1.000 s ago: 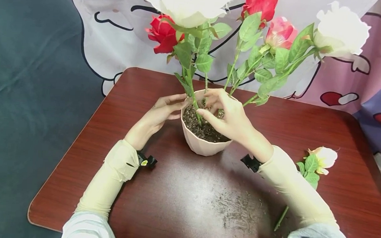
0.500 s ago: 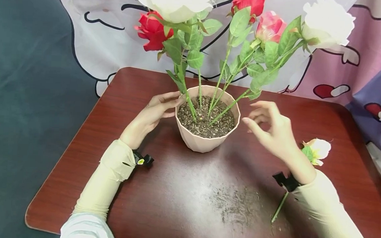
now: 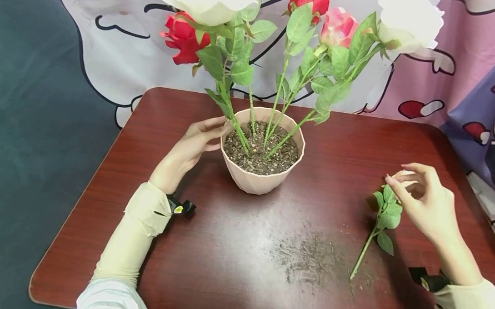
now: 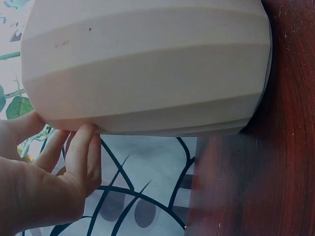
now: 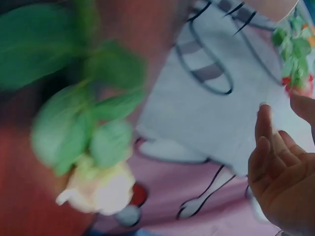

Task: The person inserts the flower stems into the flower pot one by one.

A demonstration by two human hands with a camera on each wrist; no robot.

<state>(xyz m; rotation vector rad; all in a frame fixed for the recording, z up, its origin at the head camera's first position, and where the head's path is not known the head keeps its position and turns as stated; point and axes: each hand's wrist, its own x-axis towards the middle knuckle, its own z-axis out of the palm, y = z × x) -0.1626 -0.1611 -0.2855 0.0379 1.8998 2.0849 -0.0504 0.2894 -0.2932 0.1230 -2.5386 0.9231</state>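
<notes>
A faceted pink flowerpot (image 3: 255,179) filled with soil stands on the table. My left hand (image 3: 185,150) is at its left side, fingertips and thumb touching the pot near the rim. In the left wrist view the fairly straight fingers (image 4: 81,157) meet the pot's outer wall. My right hand (image 3: 427,204) is over a loose rose (image 3: 386,218) lying at the right, its fingers lightly bent and apart. In the head view the hand overlaps the rose's pale bloom. The right wrist view shows that bloom (image 5: 101,189), blurred, away from the fingers, with nothing held.
Several roses rise from the pot: a red rose (image 3: 186,38) at the left, a pink rose (image 3: 339,28) and a white rose (image 3: 409,23) at the right among them. Spilled soil (image 3: 309,259) marks the table (image 3: 227,263). A cartoon-print cloth (image 3: 124,54) hangs behind.
My right hand has left the stems in the pot and moved right and toward me, over the loose rose. My left hand stays at the pot. The head view has shifted slightly.
</notes>
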